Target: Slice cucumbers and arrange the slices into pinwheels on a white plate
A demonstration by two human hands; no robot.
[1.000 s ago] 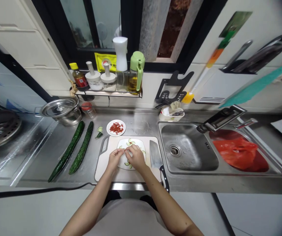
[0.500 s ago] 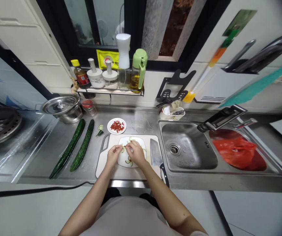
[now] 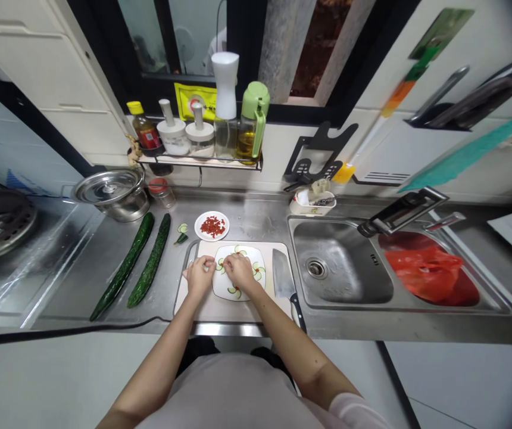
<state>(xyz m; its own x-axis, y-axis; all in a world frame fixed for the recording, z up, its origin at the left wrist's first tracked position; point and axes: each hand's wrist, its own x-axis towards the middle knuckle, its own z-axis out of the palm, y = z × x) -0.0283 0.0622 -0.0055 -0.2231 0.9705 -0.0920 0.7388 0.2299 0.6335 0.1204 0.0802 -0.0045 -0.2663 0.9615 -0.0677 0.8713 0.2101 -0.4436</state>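
A white square plate (image 3: 224, 292) lies on the cutting board (image 3: 202, 313), bearing small fans of thin cucumber slices (image 3: 235, 292) with red bits. Over the plate's left part, my right hand (image 3: 242, 274) is bent down with its fingertips pinched together; whatever they hold is too small to make out. My left hand (image 3: 200, 275) is at the plate's left edge, fingers curled, and its contents cannot be made out. Above the board stands a small white dish (image 3: 198, 231) of chopped red pieces. A kitchen knife (image 3: 284, 274) lies flat on the board's right side.
Two whole cucumbers (image 3: 124, 265) (image 3: 151, 262) and some cucumber scraps (image 3: 181, 233) lie left of the board. A lidded steel pot (image 3: 124, 205) and a red-capped jar (image 3: 162, 193) stand behind. To the right are the sink (image 3: 345, 268) and a red plastic bag (image 3: 423, 271).
My left hand has drawn back left from the plate's middle to its edge. My right hand has shifted slightly left, fingertips lower over the plate. The view has tilted a little.
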